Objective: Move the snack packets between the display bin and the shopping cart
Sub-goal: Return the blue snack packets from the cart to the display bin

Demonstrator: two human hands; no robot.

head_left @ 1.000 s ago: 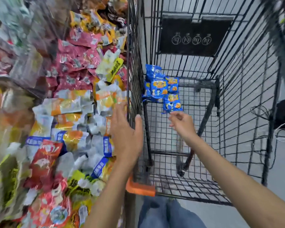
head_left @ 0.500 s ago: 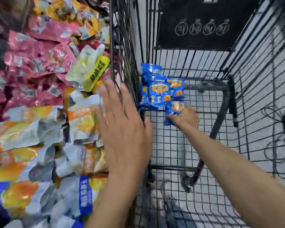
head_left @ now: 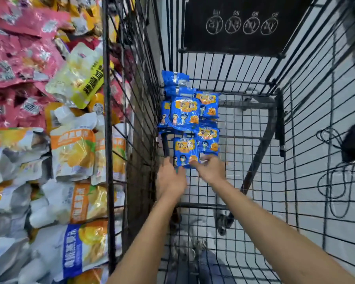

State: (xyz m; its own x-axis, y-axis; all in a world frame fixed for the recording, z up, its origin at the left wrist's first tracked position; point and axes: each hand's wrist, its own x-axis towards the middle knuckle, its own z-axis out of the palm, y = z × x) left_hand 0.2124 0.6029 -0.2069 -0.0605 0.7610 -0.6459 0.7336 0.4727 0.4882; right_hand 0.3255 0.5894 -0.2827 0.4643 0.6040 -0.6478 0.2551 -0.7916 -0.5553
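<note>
Both hands are inside the shopping cart (head_left: 316, 89), centre of frame.

Right hand (head_left: 211, 169): pinches the lower right edge of the nearest blue packet (head_left: 185, 149), thumb across its face.

Left hand (head_left: 170, 180): fingers point forward and touch that packet's lower left corner. Blurred, so I cannot tell whether it grips.

The packet sits low in the cart, close to the cart's left wall. Just above it in frame is a cluster of more blue packets (head_left: 183, 111), overlapping, tucked into the same left corner.

Display bin (head_left: 108, 140): fills the left of frame behind its wire wall. It is heaped with pink packets (head_left: 19, 58), a yellow pouch (head_left: 80, 76) and orange-and-white packets (head_left: 74, 148).

Black panel (head_left: 244, 25) with four circled marks, upper centre, on the cart's far end.

Dark cables (head_left: 332, 171) at right, beyond the wire.
</note>
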